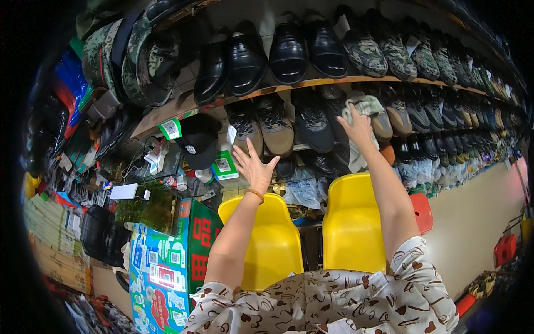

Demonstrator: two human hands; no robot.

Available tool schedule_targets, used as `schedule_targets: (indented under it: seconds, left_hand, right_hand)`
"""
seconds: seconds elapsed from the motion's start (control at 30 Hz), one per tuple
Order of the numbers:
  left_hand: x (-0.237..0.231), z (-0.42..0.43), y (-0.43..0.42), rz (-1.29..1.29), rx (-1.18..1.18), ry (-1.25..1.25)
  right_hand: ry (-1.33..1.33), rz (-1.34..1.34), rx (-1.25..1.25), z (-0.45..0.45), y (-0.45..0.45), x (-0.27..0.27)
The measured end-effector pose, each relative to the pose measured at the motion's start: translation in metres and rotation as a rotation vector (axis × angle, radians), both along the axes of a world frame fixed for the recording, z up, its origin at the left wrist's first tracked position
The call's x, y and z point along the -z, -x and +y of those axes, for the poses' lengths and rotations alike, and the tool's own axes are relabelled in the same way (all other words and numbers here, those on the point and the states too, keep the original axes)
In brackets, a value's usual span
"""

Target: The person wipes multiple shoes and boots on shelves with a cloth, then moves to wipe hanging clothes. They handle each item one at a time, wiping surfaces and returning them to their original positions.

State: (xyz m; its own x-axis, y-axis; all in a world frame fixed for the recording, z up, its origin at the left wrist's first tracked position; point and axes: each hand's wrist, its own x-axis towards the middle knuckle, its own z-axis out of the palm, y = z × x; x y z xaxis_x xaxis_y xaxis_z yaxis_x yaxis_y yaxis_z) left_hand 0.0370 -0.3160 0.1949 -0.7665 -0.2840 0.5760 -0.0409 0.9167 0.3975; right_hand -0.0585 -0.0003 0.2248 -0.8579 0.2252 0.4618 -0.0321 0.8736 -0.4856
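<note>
My right hand (pixel 359 130) holds a pale green-white cloth (pixel 367 104) against the middle shelf, in front of the shoes there. Part of the cloth hangs down past my wrist, and it hides some of the footwear behind it. My left hand (pixel 255 169), bare but for a bracelet (pixel 255 195) at the wrist, is spread with nothing in it. Its fingertips overlap a tan-toed camouflage shoe (pixel 249 135); whether they touch it I cannot tell. Beside that stand its tan-toed mate (pixel 274 133) and a black lace-up shoe (pixel 313 127).
Two yellow plastic chairs (pixel 271 246) (pixel 354 225) stand between me and the shelves. Black dress shoes (pixel 288 54) line the upper wooden shelf (pixel 275 88). Left are a black cap (pixel 198 142), a printed-code stand (pixel 225 165) and a glass tank (pixel 154 208). A red stool (pixel 421 213) is right.
</note>
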Motion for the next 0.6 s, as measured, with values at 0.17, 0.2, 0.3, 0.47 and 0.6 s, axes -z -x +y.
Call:
schedule_targets:
  seconds: [0.17,0.2,0.3,0.47,0.6]
  left_hand:
    - [0.0,-0.002,0.009,-0.009,0.073,-0.079]
    - [0.0,0.001,0.009,-0.021,0.061,-0.092]
    - [-0.002,0.008,0.009,-0.02,0.036,-0.08]
    - [-0.011,0.01,0.004,-0.092,-0.007,0.01]
    - [-0.011,0.009,0.002,-0.096,-0.015,0.043]
  right_hand:
    - [-0.048,0.136,-0.117,0.019,-0.023,0.015]
    - [-0.044,0.11,-0.15,0.02,-0.032,0.017]
    - [-0.142,0.166,-0.226,0.014,-0.073,0.023]
    - [-0.24,0.159,-0.459,-0.006,-0.122,-0.016]
    - [-0.363,0.899,-0.389,-0.016,-0.09,-0.124]
